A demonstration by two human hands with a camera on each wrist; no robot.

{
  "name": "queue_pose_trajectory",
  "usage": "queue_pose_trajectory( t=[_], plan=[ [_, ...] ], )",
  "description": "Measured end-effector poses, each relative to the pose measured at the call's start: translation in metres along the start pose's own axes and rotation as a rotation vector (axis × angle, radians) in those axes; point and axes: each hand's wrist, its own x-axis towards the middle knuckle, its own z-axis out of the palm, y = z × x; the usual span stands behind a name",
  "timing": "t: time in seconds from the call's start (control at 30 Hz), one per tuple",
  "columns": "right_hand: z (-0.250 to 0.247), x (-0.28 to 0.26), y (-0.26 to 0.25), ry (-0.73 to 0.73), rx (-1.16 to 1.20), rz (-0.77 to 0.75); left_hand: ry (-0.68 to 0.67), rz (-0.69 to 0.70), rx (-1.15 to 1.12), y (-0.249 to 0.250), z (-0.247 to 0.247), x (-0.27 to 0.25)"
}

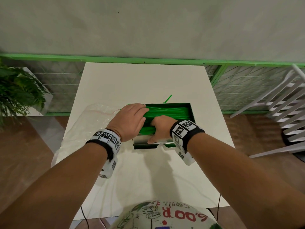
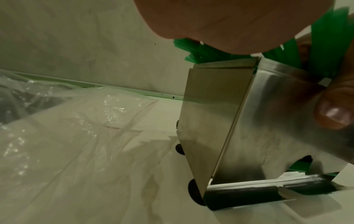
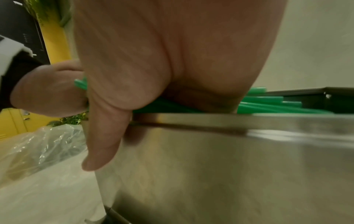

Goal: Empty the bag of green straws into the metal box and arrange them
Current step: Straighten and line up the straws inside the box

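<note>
The metal box [image 1: 143, 140] stands in the middle of the white table [image 1: 140, 179], filled with green straws [image 1: 170, 110] lying lengthwise. My left hand [image 1: 137, 112] lies flat on the straws at the box's left end, fingers straight. My right hand [image 1: 157, 128] curls its fingers over the front wall into the straws, while its thumb [image 2: 333, 112] presses the wall's outside. One stray straw [image 1: 167, 99] sticks up behind the box. The right wrist view shows that thumb [image 3: 107, 136] running down the steel wall [image 3: 229, 166]. The clear plastic bag [image 1: 92, 124] lies crumpled left of the box.
A leafy plant [image 1: 18, 91] stands off the table's left side and a white slatted chair [image 1: 283, 113] off its right. A green-framed mesh railing [image 1: 148, 60] runs behind the table under a grey wall. Thin cables hang over the table's near edge.
</note>
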Motion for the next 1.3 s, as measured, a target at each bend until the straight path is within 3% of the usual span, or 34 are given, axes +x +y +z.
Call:
queue_pose_trajectory(
  t=[0.13,0.33,0.5,0.8,0.97,1.3],
  plan=[
    [-0.002,0.003,-0.001,0.023,0.045,0.007,0.015,-0.011,-0.040,0.001,-0.003,0.000],
    [0.013,-0.008,0.002,0.195,0.241,-0.029,0.131,-0.018,-0.041,-0.003,-0.010,-0.002],
    [0.023,-0.011,0.004,0.242,0.241,-0.058,0.199,-0.154,-0.063,-0.010,-0.012,-0.007],
    [0.017,-0.006,-0.005,0.191,-0.039,-0.049,0.155,-0.384,-0.246,-0.004,-0.009,-0.009],
    [0.011,-0.003,-0.003,0.095,0.041,-0.030,0.127,-0.372,-0.247,-0.007,-0.009,-0.009],
    [0.004,-0.001,0.000,0.049,-0.040,-0.028,0.108,-0.324,-0.212,-0.015,-0.006,-0.015]
  ],
)
